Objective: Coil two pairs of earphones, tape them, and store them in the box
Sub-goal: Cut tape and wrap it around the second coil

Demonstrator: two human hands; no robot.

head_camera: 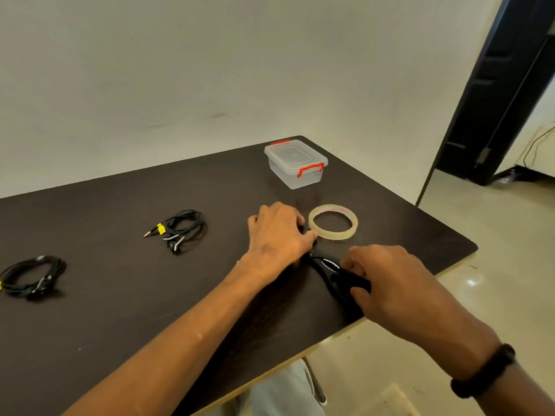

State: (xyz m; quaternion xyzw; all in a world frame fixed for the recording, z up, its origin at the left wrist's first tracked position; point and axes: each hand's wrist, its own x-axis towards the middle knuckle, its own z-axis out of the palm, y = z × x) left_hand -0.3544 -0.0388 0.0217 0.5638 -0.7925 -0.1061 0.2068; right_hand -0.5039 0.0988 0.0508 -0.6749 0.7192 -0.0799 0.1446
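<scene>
Two black earphone sets lie coiled on the dark table (120,310): one pair of earphones (181,229) at the middle left with a yellow tag near its plug, and another earphone coil (33,276) at the far left. A clear tape roll (333,225) lies flat towards the right. My left hand (276,235) rests palm down against its left rim, thumb touching the roll, fingertips hidden. My right hand (387,280) grips black-handled scissors (330,268), whose tip points under my left hand. A clear box (295,163) with red latches stands behind, lid closed.
The table's right edge runs diagonally just past my right hand, with pale floor tiles beyond it. A dark door frame (492,100) stands at the far right. A white wall backs the table. My right wrist wears a black band (483,376).
</scene>
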